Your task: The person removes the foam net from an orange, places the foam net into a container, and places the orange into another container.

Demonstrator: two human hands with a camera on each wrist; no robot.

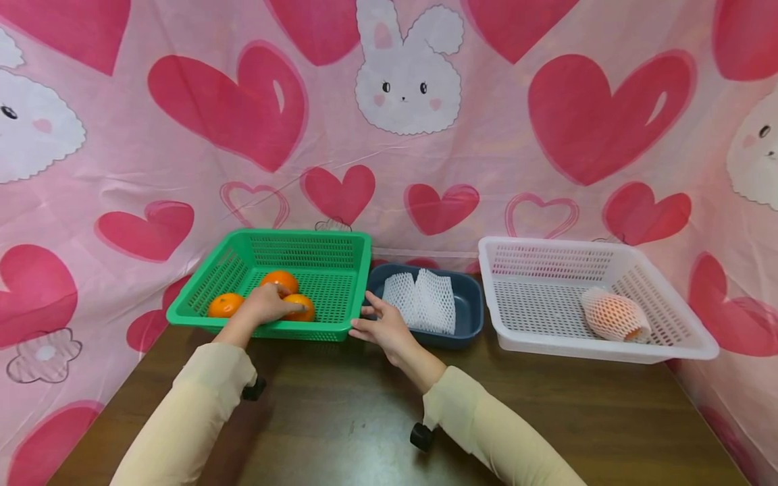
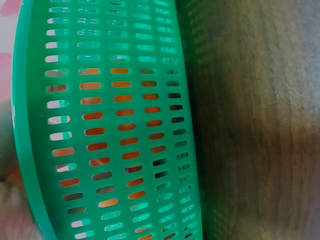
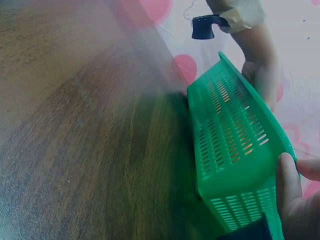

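Observation:
Inside a green plastic basket on the left, my left hand grips an orange from above. Another orange sits just behind that hand, and a third orange lies to its left. In the left wrist view the slotted basket wall covers most of the fruit, which shows orange through the holes. At the basket's front right corner, my right hand pinches the rim. The right wrist view shows one digit against the outside and another reaching over the edge.
A dark blue basin with white foam net sleeves stands right of the green basket. Farther right, a white basket contains a fruit in a foam net. Everything stands on a brown wooden table before a pink heart-patterned cloth.

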